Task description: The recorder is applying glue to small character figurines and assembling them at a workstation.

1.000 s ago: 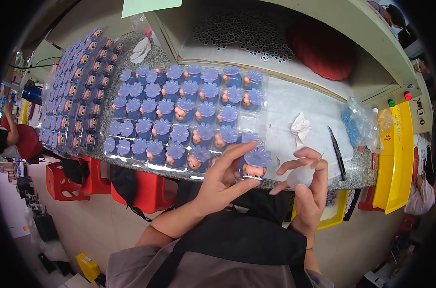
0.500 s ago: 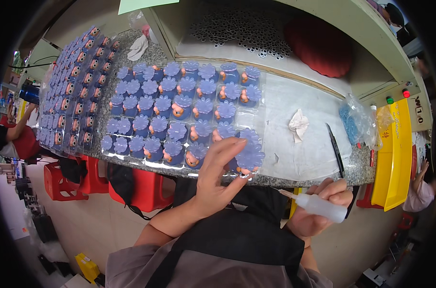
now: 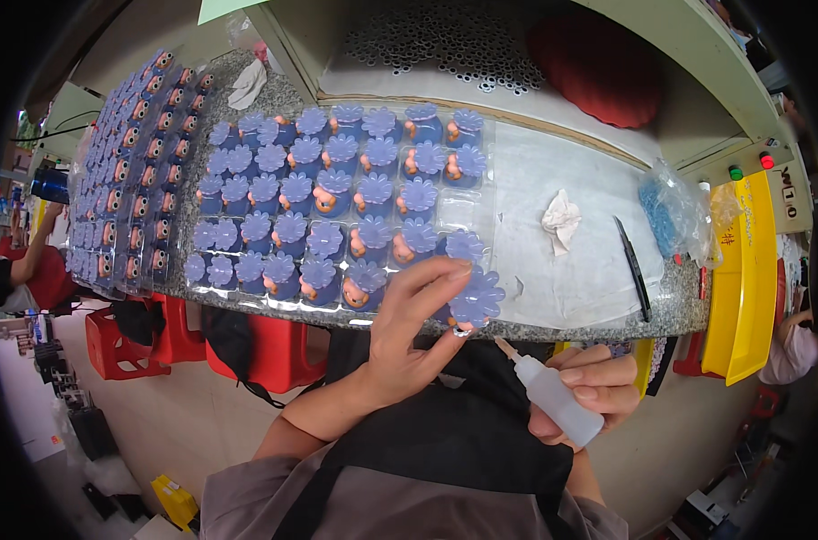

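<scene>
My left hand [image 3: 409, 333] pinches a small figurine [image 3: 477, 301] with a blue flower-shaped top, between thumb and fingers at the table's front edge. A white and shiny bit shows low on the figurine, beside my thumb tip. My right hand [image 3: 593, 391] is wrapped round a translucent squeeze bottle [image 3: 562, 403], whose thin brownish nozzle points up and left toward the figurine, a short gap apart from it. Left of and behind my left hand, a clear plastic tray [image 3: 460, 209] holds rows of similar blue-topped figurines [image 3: 295, 189]; one pocket at its right side has none.
Stacked trays of figurines [image 3: 125, 180] stand at the left. Black tweezers [image 3: 632, 268] and a crumpled tissue [image 3: 562, 221] lie on white paper. Small ring-shaped eye pieces [image 3: 440, 45] and a red cushion-like object [image 3: 598, 72] occupy the shelf. A yellow bin [image 3: 746, 288] hangs at right.
My right hand has brought the bottle left and lower, its nozzle now nearer the figurine and tilted more upward. The left hand keeps its hold, the figurine slightly shifted. The whole view has moved a little.
</scene>
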Motion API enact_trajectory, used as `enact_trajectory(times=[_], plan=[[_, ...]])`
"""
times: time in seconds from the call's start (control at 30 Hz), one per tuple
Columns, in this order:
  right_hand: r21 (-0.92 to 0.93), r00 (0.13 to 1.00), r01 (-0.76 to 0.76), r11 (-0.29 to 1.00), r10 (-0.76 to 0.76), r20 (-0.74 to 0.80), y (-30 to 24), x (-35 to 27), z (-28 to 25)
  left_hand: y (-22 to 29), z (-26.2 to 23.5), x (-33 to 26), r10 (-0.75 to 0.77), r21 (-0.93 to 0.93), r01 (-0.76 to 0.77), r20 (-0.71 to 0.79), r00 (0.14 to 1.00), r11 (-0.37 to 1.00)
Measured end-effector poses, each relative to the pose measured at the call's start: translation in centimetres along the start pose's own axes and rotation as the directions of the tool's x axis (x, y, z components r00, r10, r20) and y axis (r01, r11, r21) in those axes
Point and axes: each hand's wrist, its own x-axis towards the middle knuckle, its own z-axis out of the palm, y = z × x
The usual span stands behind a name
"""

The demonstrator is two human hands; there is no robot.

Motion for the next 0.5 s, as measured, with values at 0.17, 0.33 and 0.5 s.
enact_trajectory(times=[0.17, 0.33, 0.5], plan=[[-0.002, 1.000, 0.008, 1.000, -0.008, -0.009, 0.02, 0.06, -0.03, -0.04, -0.02, 0.01, 0.002, -0.005, -0.003, -0.010, 1.000, 1.000], [0.003, 1.000, 0.020, 1.000, -0.020, -0.015, 0.17, 0.18, -0.18, 0.02, 0.08, 0.03, 0.001, -0.001, -0.001, -0.005, 1.000, 1.000], [0.139, 0.993, 0.053, 0.989, -0.067, 0.097, -0.08, 0.81, -0.18, 0.04, 0.11, 0.01, 0.011, 0.003, -0.011, 0.000, 1.000, 1.000]])
